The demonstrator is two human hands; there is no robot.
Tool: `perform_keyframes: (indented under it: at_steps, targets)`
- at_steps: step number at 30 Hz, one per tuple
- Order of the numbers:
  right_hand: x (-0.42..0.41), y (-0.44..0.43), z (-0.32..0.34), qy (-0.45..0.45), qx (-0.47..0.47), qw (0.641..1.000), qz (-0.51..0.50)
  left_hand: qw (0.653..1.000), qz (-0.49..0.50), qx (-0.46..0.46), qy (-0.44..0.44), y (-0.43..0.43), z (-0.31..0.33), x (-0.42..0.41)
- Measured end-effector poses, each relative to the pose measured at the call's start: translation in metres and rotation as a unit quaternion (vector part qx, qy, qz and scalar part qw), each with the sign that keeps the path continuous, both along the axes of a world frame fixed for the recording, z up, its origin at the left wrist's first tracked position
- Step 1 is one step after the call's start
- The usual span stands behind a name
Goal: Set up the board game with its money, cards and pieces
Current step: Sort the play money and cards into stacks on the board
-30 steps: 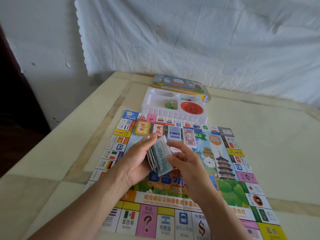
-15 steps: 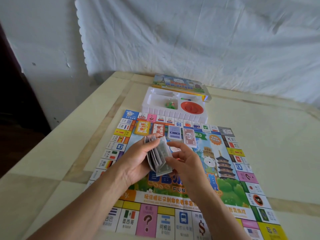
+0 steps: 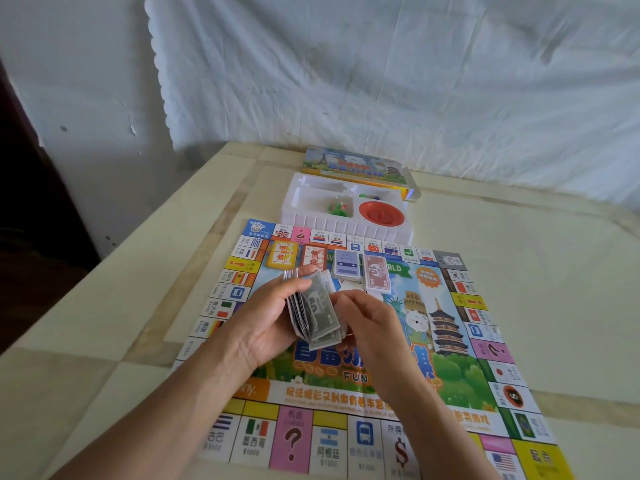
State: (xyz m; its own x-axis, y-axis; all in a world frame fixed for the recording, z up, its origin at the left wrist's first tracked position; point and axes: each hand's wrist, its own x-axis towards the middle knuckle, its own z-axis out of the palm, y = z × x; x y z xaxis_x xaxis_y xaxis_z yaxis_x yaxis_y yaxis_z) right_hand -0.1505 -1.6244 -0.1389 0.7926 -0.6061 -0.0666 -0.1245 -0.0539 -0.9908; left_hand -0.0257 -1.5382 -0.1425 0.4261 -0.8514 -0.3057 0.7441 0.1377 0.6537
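A colourful game board (image 3: 460,372) lies flat on the table. Above its middle my left hand (image 3: 266,317) grips a stack of paper money (image 3: 317,311) held on edge. My right hand (image 3: 370,323) pinches the front grey note of that stack. On the board's far part lie a yellow card pile (image 3: 282,257), a red card pile (image 3: 313,258), a blue pile (image 3: 345,265) and a pink pile of notes (image 3: 377,273).
Behind the board stands a white plastic tray (image 3: 311,192) with small green pieces (image 3: 337,206) and a red spinner disc (image 3: 381,213). The box lid (image 3: 356,166) lies beyond it. The cream table (image 3: 536,271) meets a white cloth at the back.
My right hand's fingers have shifted slightly on the front note as the stack is thumbed through. The stack and left hand stay in about the same place.
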Motion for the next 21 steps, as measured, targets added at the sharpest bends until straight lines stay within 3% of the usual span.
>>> perform_keyframes:
  at_steps: [10, 21]
  targets:
    - [0.004, -0.0006, -0.0041, 0.029, -0.094, 0.994, -0.036, 1.0, -0.018, -0.011, -0.011, 0.0012, 0.0024, -0.0012]
    - [0.0004, 0.0017, 0.0001, 0.014, -0.081, 0.996, -0.032, 0.996, -0.035, -0.041, -0.065, 0.0019, 0.0054, -0.0055]
